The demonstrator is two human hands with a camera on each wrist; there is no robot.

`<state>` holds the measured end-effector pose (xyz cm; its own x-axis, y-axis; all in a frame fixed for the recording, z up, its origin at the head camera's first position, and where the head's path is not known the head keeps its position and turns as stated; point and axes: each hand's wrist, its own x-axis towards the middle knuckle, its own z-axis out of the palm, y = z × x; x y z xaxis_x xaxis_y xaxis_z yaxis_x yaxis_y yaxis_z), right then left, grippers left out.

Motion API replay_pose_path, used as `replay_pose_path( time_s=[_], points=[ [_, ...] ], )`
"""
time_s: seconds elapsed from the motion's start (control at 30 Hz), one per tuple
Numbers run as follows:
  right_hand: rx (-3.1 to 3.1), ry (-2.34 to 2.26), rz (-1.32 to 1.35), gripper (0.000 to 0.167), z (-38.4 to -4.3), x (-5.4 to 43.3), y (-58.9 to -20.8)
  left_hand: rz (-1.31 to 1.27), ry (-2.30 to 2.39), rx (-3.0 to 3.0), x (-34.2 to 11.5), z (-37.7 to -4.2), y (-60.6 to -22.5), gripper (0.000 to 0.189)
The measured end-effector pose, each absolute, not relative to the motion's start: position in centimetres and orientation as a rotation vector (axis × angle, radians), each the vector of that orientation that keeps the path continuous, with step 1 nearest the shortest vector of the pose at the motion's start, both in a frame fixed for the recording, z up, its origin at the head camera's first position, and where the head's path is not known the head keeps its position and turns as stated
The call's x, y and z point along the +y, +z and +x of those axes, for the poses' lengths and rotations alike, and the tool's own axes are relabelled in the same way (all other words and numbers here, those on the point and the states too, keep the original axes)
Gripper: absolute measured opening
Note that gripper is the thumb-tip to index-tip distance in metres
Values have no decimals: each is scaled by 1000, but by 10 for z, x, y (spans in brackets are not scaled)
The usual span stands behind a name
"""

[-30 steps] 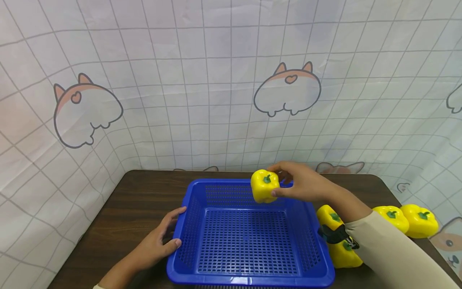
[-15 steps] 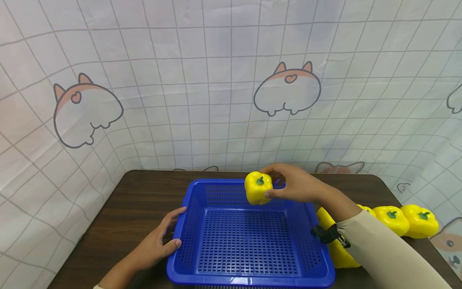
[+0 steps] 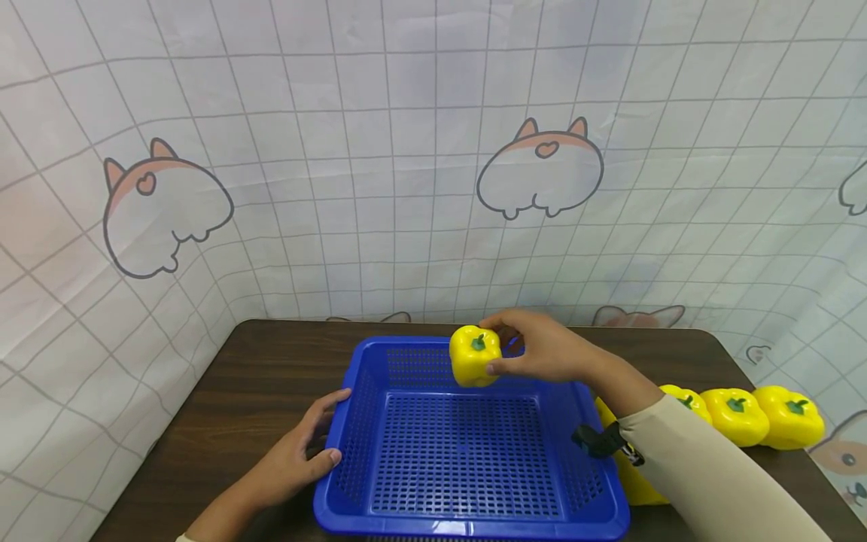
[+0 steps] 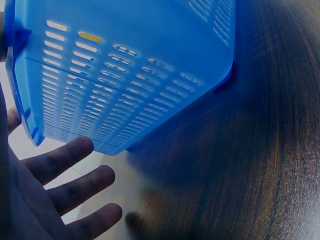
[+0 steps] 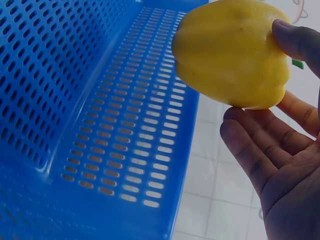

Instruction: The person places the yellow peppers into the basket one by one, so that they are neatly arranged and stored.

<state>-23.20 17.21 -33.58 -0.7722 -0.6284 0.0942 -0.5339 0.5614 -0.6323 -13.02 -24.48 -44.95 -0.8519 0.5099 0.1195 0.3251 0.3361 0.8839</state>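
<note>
A yellow bell pepper [image 3: 469,359] with a green stem is pinched in my right hand [image 3: 549,350], thumb on the near side and fingers behind it. It is held over the far part of a blue perforated basket [image 3: 467,525], which has nothing lying in it. In the right wrist view, the pepper's smooth side [image 5: 225,55] rests against the thumb and fingertips. My left hand [image 3: 287,463] touches the basket's left rim with thumb and forefinger. Seen from the left wrist, its other fingers [image 4: 85,190] stretch out straight beside the slotted basket wall [image 4: 125,30].
More yellow bell peppers [image 3: 737,416] lie right of the basket on the dark wooden table [image 3: 237,399], some partly covered by the right sleeve [image 3: 711,467]. Behind the table hangs a white grid-patterned cloth [image 3: 379,188] with cartoon animals.
My right hand has carried the pepper left and slightly down over the basket. The right sleeve now covers more of the peppers at the right. The left hand and basket stay put.
</note>
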Motion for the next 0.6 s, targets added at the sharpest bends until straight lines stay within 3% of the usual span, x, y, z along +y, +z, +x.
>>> replay_pose_path(
  time_s=[0.6],
  points=[
    [2626, -1014, -975, 65, -231, 156, -344, 767, 1538, 2413, -245, -130, -450, 73]
  ],
)
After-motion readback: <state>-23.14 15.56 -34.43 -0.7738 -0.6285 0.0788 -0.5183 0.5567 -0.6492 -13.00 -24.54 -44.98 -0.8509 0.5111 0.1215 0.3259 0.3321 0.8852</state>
